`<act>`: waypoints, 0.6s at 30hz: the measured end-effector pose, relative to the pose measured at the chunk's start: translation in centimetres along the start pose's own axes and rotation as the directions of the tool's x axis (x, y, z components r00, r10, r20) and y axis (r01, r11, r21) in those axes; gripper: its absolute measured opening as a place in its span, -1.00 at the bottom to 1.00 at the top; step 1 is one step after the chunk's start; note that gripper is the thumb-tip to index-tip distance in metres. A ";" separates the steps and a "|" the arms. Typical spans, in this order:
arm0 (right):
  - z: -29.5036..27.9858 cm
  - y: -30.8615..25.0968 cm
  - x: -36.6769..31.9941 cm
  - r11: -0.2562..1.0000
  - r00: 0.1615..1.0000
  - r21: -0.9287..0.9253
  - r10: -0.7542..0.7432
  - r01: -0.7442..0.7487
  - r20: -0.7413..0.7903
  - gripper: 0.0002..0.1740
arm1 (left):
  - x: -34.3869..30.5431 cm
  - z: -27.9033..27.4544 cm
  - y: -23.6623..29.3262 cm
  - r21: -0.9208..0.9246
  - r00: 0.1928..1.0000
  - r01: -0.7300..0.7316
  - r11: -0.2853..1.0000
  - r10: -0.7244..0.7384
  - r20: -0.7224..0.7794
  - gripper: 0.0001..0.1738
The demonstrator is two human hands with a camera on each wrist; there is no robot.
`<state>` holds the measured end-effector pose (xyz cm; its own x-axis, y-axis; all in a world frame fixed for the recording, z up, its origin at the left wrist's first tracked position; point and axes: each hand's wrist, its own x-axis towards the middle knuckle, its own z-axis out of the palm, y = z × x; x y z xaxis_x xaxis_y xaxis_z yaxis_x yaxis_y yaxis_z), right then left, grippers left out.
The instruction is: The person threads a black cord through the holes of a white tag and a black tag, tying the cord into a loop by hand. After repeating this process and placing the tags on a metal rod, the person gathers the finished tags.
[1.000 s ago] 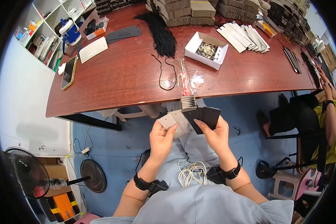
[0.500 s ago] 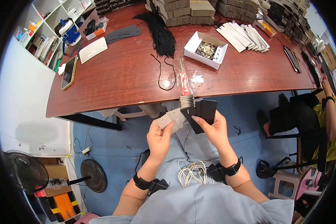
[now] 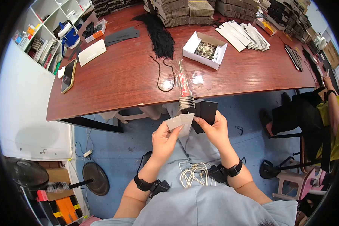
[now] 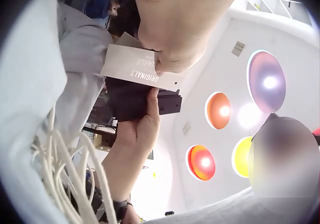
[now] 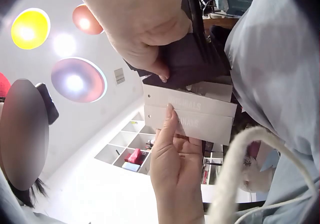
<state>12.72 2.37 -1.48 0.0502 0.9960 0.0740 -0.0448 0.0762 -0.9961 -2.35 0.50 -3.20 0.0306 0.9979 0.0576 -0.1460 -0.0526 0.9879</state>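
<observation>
In the head view, my left hand (image 3: pixel 162 142) pinches a small fan of white hang tags (image 3: pixel 174 122), thumb on top. My right hand (image 3: pixel 217 132) holds several black hang tags (image 3: pixel 208 111) spread out. The front white tag overlaps the black ones, its punched end close below a stack of tags (image 3: pixel 186 102) at the table edge. That stack sits at the end of a red-and-white strip (image 3: pixel 184 86) under clear film. From the right wrist view, the white tags (image 5: pixel 192 103) show "ORIGINALS" lettering and punched holes; black tags (image 5: pixel 185 63) lie behind them.
A white box (image 3: pixel 205 51) of small metallic pieces stands on the red table (image 3: pixel 120 84), beside black cords (image 3: pixel 160 39). White tags (image 3: pixel 243 35) lie to the right, a phone (image 3: pixel 68 76) at left. Pale cords (image 3: pixel 195 175) rest on the lap; another person (image 3: pixel 329 113) sits at right.
My left hand has moved right and brought the white tags in front of the black ones near the stack. The right hand has shifted slightly left, still holding the black tags.
</observation>
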 end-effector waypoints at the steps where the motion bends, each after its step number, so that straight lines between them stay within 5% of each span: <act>1: 0.0 0.0 0.0 1.000 1.000 -0.001 0.000 0.000 0.000 -0.75 | 0.1 0.1 0.0 -0.001 1.000 0.000 1.000 0.000 -0.001 -0.74; 13: -1.0 0.5 -0.3 0.996 0.998 0.068 0.063 -0.061 -0.015 -0.79 | 0.9 0.9 0.4 0.005 0.994 -0.048 0.999 0.048 -0.095 -0.82; 16: -1.7 0.2 -0.6 0.992 0.976 0.085 -0.078 0.097 -0.201 -0.90 | 0.9 1.0 0.2 0.019 0.989 -0.086 0.996 0.087 -0.118 -0.84; 18: -2.4 0.2 -1.2 0.992 0.989 -0.042 -0.123 0.119 -0.082 -0.89 | 0.9 1.0 0.2 0.053 0.989 -0.079 0.995 0.085 -0.123 -0.85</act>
<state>15.01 1.11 -1.90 0.1370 0.9719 0.1913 0.0036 0.1926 -0.9813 -1.35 1.39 -2.77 -0.1039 0.9869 0.1235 -0.0954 -0.1335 0.9865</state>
